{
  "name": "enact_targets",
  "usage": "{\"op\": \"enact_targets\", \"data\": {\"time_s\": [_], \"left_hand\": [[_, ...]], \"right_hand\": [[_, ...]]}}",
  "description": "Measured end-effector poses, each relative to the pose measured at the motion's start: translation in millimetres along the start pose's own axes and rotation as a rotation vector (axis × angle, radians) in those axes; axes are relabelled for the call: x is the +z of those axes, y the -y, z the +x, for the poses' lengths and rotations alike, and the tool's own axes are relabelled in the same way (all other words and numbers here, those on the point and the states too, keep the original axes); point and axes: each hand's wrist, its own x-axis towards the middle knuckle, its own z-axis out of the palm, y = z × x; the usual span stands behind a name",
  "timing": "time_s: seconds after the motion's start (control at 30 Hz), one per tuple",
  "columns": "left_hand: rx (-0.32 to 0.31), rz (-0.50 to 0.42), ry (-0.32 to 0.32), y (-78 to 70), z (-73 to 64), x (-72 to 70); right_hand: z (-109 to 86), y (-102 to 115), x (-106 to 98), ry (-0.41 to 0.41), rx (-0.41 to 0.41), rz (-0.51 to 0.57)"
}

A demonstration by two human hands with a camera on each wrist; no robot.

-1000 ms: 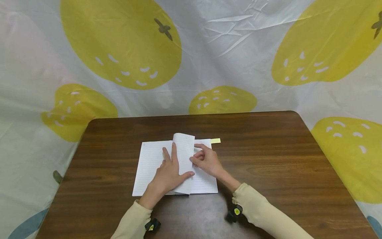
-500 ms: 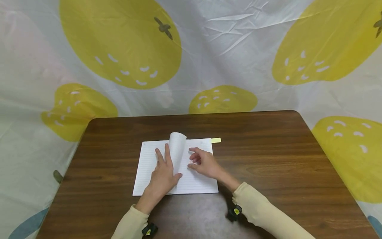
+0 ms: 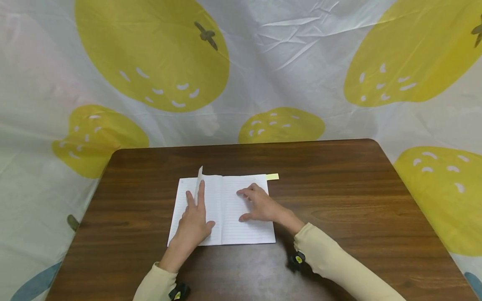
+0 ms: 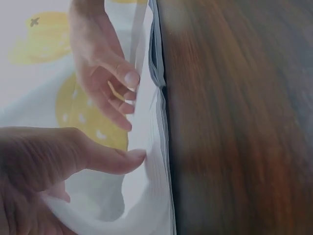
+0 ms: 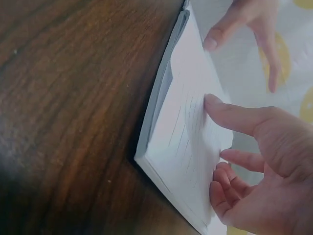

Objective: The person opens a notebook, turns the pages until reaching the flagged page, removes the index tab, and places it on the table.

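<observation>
Open notebook (image 3: 227, 211) beneath left fingers (image 3: 201, 197) and right fingers (image 3: 247, 217)

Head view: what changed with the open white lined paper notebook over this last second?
The bare left hand swept the lifted white paper page leftward; the bare right hand let go of it. The open notebook and narrow pale yellow paper tab stayed put.

The left arm (image 3: 155, 284) slants forward and inward, the left hand (image 3: 190, 225) with two straight fingers (image 3: 201, 194) spread apart and pointing ahead, the left thumb (image 3: 209, 226) out toward the right. The right arm (image 3: 339, 263) slants in from the opposite side; the right hand (image 3: 263, 207) has gently bent fingers (image 3: 246, 192), the right thumb (image 3: 246, 217) apart from them.
</observation>
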Motion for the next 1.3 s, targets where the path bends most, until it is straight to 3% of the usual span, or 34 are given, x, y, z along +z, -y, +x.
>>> {"op": "enact_targets", "data": {"time_s": [0.17, 0.33, 0.6, 0.8, 0.93, 1.1, 1.3], "left_hand": [[-0.013, 0.019, -0.005, 4.3, -0.9, -1.6], [0.011, 0.088, -0.064, 8.5, -1.1, -1.5], [0.032, 0.167, -0.115, 12.7, 0.3, -1.4], [0.035, 0.226, -0.115, 19.4, 2.8, -1.6], [0.02, 0.198, -0.068, 21.3, 5.3, -3.0], [0.017, 0.169, 0.043, 20.3, 7.2, -3.4], [0.079, 0.158, 0.107, 20.0, 9.0, -0.6]], "right_hand": [[4.9, 0.5, -1.2, 0.028, -0.01, -0.034], [12.0, -1.8, -2.2, 0.023, -0.032, -0.095], [26.6, -7.2, -4.6, 0.034, 0.026, -0.163], [36.3, -6.9, -8.9, 0.068, 0.05, -0.253], [43.7, -7.1, -12.3, 0.102, 0.048, -0.303], [52.1, -9.6, -14.9, 0.166, 0.058, -0.348], [59.4, -12.0, -14.9, 0.217, 0.1, -0.373]]}}
